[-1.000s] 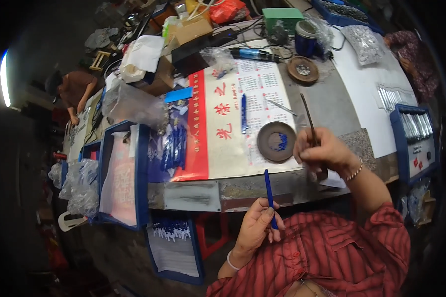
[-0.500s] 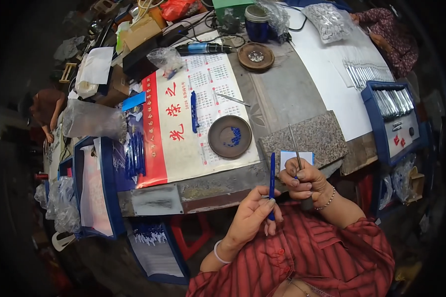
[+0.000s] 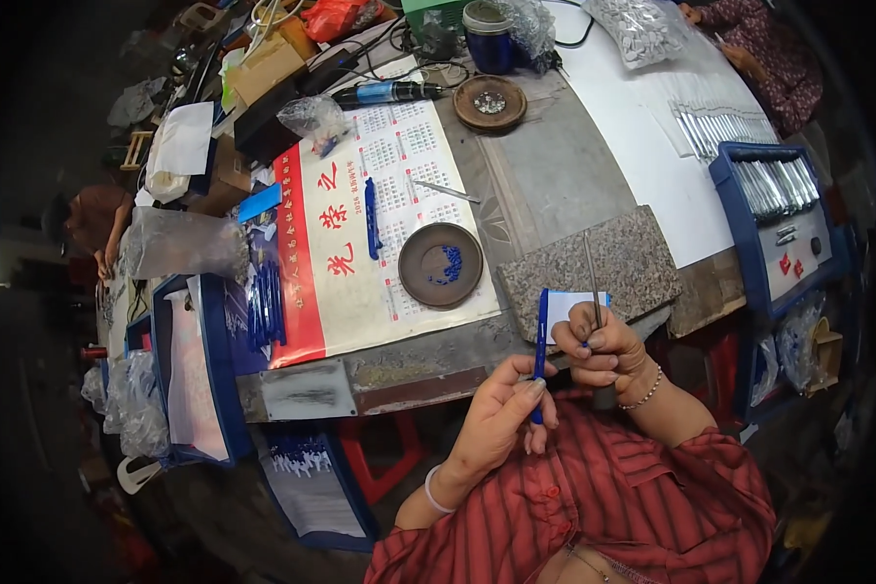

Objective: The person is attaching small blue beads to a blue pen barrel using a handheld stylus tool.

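My left hand (image 3: pixel 506 404) pinches a slim blue plastic stick (image 3: pixel 541 326), like a pen barrel, held almost upright. Close by on the right, my right hand (image 3: pixel 608 358) is closed around a thin metal rod tool (image 3: pixel 590 268) with a dark handle (image 3: pixel 604 398) below the fist. A tiny blue piece (image 3: pixel 585 345) shows at the right fingertips. Stick and rod stay a small gap apart. Behind the hands lies a blue-edged white card (image 3: pixel 566 306) on a speckled stone slab (image 3: pixel 633 258). A round brown dish (image 3: pixel 417 261) with small blue bits (image 3: pixel 451 263) stands to the left.
Blue sticks lie on the calendar sheet (image 3: pixel 336 311) and in a bundle (image 3: pixel 266 302) at left. Tweezers (image 3: pixel 446 191) rest beyond the dish. Blue trays flank the table, the right tray (image 3: pixel 754 282) holding silver pieces. A co-worker's patterned sleeve (image 3: pixel 774 58) appears far right.
The whole view has shifted slightly, so the tabletop appears farther left. The blue stick has tilted a little, its top now leaning right. Both hands keep their holds.
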`<act>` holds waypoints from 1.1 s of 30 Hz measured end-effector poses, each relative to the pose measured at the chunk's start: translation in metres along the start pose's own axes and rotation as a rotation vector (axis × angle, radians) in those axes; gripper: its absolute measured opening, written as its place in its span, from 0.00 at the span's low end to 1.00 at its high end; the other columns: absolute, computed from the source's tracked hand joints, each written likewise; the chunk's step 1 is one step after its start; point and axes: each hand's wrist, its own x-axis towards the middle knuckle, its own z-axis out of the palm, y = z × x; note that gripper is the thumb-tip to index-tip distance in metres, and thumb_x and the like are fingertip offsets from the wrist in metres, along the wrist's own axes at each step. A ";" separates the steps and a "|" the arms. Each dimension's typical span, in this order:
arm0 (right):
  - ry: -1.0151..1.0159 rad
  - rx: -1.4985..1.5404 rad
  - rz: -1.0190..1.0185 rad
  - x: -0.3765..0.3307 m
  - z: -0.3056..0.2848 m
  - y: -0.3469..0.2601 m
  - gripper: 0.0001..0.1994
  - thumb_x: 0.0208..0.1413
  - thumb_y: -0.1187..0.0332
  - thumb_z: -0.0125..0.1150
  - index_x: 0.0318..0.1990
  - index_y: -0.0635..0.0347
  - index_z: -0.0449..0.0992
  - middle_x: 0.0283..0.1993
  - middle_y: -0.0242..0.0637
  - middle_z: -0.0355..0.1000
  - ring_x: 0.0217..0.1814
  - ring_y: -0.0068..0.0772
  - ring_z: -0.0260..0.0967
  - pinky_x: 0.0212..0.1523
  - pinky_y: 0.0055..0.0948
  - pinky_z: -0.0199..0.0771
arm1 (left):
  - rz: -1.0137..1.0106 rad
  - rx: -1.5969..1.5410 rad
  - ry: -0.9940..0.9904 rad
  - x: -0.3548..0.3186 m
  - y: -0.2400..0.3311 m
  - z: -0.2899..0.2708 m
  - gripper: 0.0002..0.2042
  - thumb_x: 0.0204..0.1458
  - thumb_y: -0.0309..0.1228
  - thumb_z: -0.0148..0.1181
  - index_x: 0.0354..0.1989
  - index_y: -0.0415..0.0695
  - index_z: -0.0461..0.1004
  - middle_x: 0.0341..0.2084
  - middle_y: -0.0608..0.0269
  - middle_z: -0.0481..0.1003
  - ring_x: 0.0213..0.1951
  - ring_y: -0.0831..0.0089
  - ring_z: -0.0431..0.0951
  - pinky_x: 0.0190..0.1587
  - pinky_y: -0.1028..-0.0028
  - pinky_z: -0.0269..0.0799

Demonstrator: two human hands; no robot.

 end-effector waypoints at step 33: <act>0.036 -0.002 -0.148 0.003 -0.010 0.007 0.07 0.52 0.71 0.59 0.36 0.61 0.69 0.30 0.34 0.64 0.20 0.14 0.53 0.15 0.14 0.58 | 0.029 -0.067 0.029 0.008 -0.003 0.000 0.11 0.59 0.30 0.43 0.48 0.39 0.60 0.21 0.54 0.71 0.13 0.73 0.68 0.14 0.82 0.61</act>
